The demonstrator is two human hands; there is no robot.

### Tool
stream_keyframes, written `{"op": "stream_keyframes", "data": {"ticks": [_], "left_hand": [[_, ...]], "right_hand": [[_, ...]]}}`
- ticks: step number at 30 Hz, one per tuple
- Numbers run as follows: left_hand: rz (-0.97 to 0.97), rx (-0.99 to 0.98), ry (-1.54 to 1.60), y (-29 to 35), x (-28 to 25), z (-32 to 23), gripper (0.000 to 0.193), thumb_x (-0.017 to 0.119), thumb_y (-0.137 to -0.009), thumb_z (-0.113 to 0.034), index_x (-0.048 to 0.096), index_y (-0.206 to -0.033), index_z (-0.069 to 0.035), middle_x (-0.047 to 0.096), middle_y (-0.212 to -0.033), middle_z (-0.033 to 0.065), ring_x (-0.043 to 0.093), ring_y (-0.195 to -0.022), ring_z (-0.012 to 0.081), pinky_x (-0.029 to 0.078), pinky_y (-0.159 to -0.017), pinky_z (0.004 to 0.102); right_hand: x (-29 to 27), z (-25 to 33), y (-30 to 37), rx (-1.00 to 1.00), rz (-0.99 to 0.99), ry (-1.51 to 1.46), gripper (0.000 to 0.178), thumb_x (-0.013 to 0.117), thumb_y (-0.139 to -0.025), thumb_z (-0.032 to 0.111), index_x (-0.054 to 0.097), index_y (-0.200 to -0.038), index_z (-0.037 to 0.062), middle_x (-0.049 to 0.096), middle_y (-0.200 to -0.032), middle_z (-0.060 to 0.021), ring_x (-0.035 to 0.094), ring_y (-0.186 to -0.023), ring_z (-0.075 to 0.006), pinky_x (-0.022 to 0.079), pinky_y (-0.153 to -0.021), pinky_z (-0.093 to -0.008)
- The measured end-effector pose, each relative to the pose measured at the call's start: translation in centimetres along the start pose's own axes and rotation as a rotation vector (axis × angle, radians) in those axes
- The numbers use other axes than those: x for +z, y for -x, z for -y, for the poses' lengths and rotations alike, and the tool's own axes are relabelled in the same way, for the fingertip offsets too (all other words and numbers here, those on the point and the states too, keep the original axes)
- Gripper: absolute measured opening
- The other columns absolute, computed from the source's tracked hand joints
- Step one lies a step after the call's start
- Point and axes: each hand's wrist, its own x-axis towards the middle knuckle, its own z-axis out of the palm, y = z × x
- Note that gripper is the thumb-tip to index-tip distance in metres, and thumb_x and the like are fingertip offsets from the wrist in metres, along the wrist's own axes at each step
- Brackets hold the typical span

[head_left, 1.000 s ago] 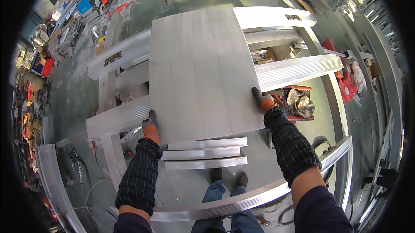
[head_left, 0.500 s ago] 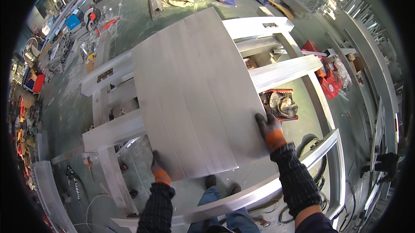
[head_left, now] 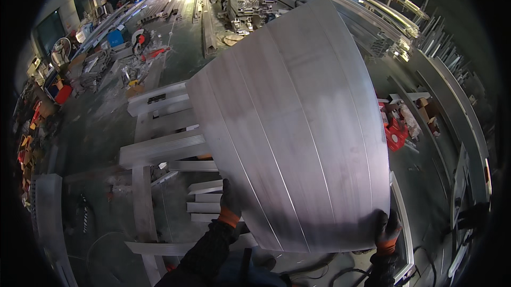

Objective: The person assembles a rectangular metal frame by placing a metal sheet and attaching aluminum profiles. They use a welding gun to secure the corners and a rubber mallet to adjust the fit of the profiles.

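Observation:
A large grey metal panel [head_left: 293, 127] with long straight grooves fills the middle of the view, tilted up in front of me. My left hand [head_left: 230, 204], in a dark glove with an orange cuff, grips the panel's left edge near its lower corner. At the lower right corner my right hand [head_left: 388, 229], gloved the same way, is closed on the opposite edge. Some fingers of both hands are hidden behind the panel. Below and to its left lie ribbed aluminium profiles [head_left: 159, 148], partly covered by the sheet.
A long beam [head_left: 142, 202] supports the profiles at left. Several short aluminium pieces [head_left: 205, 202] lie beside my left hand. Red boxes [head_left: 395, 133] stand on the floor at right, near long metal lengths [head_left: 452, 106]. Stacked profiles [head_left: 242, 7] lie farther back.
The panel has risen from lying across the profiles to a steeper tilt, shifting right. Both hands have moved right with it, and my view has lifted toward the back of the workshop.

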Motion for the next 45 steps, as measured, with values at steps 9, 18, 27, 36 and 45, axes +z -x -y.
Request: {"op": "stream_keyframes", "data": {"ticks": [9, 18, 27, 36, 45], "left_hand": [[0.57, -0.191, 0.606, 8.1, 13.9, 13.9, 0.049, 0.042, -0.113, -0.042, 0.051, -0.148, -0.01, 0.055, -0.149, 0.0059, 0.049, -0.136, 0.0252, 0.038, -0.119, 0.0417], [0.561, -0.522, 0.491, 21.0, 28.6, 16.8, 0.067, 0.056, -0.102, -0.062, 0.053, -0.148, -0.013, 0.054, -0.149, 0.003, 0.046, -0.137, 0.0237, 0.038, -0.117, 0.0425], [0.421, -0.494, 0.175, 29.1, 32.0, 15.7, 0.071, 0.049, -0.104, -0.067, 0.05, -0.152, -0.015, 0.054, -0.151, 0.0047, 0.051, -0.135, 0.0259, 0.041, -0.116, 0.0442], [0.773, -0.476, 0.076, 16.3, 31.0, 0.7, 0.06, 0.051, -0.107, -0.053, 0.049, -0.152, -0.013, 0.056, -0.149, 0.0062, 0.053, -0.136, 0.0274, 0.046, -0.112, 0.0492], [0.327, -0.653, -0.249, 16.5, 17.2, 10.0, 0.058, 0.068, -0.099, -0.054, 0.058, -0.14, -0.014, 0.065, -0.134, 0.0063, 0.062, -0.124, 0.0285, 0.054, -0.104, 0.0498]], "right_hand": [[-26.5, 4.2, 5.9, -0.038, -0.452, 0.268, 0.053, 0.071, -0.095, 0.009, 0.052, -0.144, -0.0019, 0.06, -0.136, -0.0233, 0.058, -0.126, -0.0395, 0.043, -0.108, -0.0448], [-21.1, -0.6, 27.5, 0.439, -0.851, -0.415, 0.066, 0.048, -0.112, 0.04, 0.028, -0.165, 0.0052, 0.047, -0.16, -0.0149, 0.048, -0.143, -0.0256, 0.038, -0.118, -0.0373], [-19.4, -2.6, 25.2, 0.426, -1.295, -1.068, 0.067, 0.035, -0.115, 0.047, 0.03, -0.164, 0.0027, 0.029, -0.172, -0.008, 0.031, -0.155, -0.0236, 0.023, -0.128, -0.0373], [-29.3, -2.2, 40.7, 0.586, -1.148, -1.1, 0.075, 0.042, -0.11, 0.059, 0.036, -0.164, 0.0077, 0.044, -0.162, -0.0042, 0.042, -0.146, -0.0235, 0.029, -0.124, -0.0367], [-22.8, -3.3, 62.8, 0.934, -0.492, 0.634, 0.056, 0.041, -0.113, 0.027, 0.038, -0.159, -0.0046, 0.04, -0.166, -0.0178, 0.039, -0.153, -0.0245, 0.031, -0.126, -0.0375]]}}
